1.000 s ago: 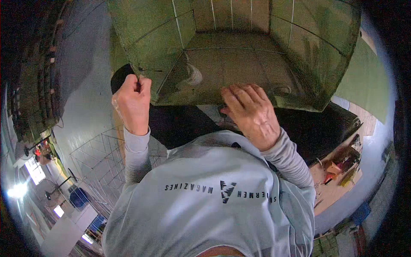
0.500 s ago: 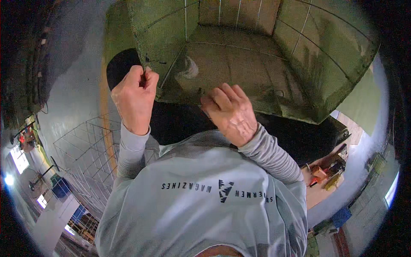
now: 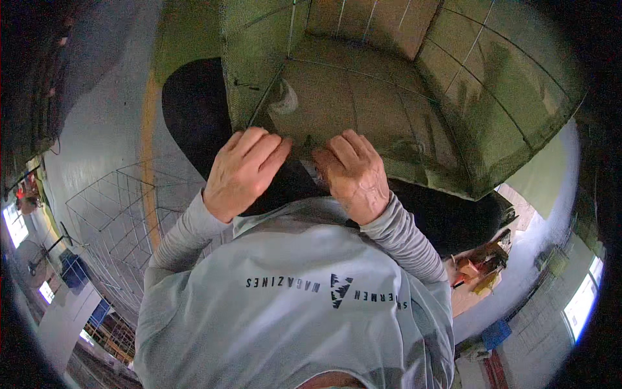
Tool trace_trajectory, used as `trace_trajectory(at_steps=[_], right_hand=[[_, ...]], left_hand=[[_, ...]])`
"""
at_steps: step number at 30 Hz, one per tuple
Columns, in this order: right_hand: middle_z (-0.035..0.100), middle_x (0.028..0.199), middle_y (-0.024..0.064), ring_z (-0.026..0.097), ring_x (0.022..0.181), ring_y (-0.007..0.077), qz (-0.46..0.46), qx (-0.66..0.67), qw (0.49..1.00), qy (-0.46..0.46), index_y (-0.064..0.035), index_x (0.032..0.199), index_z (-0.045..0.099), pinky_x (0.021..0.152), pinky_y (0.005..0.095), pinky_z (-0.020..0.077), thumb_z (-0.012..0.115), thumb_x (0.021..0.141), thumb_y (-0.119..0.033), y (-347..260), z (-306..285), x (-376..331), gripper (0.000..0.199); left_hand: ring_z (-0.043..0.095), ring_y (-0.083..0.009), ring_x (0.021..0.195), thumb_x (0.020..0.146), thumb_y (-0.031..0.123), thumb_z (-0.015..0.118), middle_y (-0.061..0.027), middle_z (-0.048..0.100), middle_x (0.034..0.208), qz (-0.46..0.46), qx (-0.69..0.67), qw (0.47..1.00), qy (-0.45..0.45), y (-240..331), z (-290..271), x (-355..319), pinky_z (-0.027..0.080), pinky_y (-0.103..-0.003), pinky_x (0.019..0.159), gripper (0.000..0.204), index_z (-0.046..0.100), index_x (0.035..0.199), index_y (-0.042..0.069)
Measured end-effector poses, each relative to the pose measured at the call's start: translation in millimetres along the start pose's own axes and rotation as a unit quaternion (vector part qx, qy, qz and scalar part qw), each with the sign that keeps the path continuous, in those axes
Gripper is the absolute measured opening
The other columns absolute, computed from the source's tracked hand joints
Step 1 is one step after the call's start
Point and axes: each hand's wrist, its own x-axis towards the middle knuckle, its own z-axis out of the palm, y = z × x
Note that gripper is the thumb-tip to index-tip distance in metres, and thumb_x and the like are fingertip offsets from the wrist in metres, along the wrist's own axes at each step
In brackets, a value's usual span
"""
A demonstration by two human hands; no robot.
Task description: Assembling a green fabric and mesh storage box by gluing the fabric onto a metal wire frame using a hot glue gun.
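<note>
A wire-framed cage covered in green mesh (image 3: 479,162) opens toward me, its near edge over my lap. My left hand (image 3: 243,172) is at the cage's near left corner, its fingers curled and closed together; what they hold, if anything, is hidden. A short distance to the right, my right hand (image 3: 355,175) pinches the near edge of the mesh, thumb and fingertips bent inward. A thin dark loose end (image 3: 246,85) pokes out of the left mesh wall. Inside, a pale patch (image 3: 285,97) shows on the mesh bottom.
Bare wire frames (image 3: 116,214) stand on the floor to my left, near a yellow floor line (image 3: 149,129). At my right is a board or box (image 3: 476,279) with red and yellow items. My dark-clad legs (image 3: 194,110) lie under the cage.
My left hand has come down and right from the left mesh wall, toward my right hand. The cage has shifted slightly right. My right hand stays almost in place.
</note>
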Motion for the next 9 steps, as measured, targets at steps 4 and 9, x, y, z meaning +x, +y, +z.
trace_trajectory(at_steps=[4, 9], right_hand=[[0.050, 0.083, 0.0077, 0.054, 0.083, 0.0251, 0.021, -0.003, 1.000, 0.006, -0.0031, 0.083, 0.062, 0.067, 0.0371, 0.0462, 0.059, 0.065, -0.015, 2.9, -3.1, -4.9, 0.022], [0.050, 0.082, 0.0069, 0.054, 0.082, 0.0247, -0.006, -0.007, 1.000, -0.004, -0.0058, 0.083, 0.062, 0.068, 0.0377, 0.0456, 0.064, 0.062, -0.017, 8.1, -2.2, -10.0, 0.024]], left_hand=[[0.056, -0.0249, 0.088, 0.066, 0.006, 0.064, -0.0074, 0.057, 0.093, 0.015, -0.014, 0.999, -0.029, -7.0, 4.2, -2.1, 0.050, -0.035, 0.071, 0.026, 0.066, 0.092, 0.000], [0.051, -0.0204, 0.088, 0.069, 0.011, 0.059, -0.0053, 0.050, 0.087, 0.023, -0.012, 0.999, -0.022, -8.2, 9.3, -2.0, 0.047, -0.031, 0.071, 0.025, 0.064, 0.092, 0.001]])
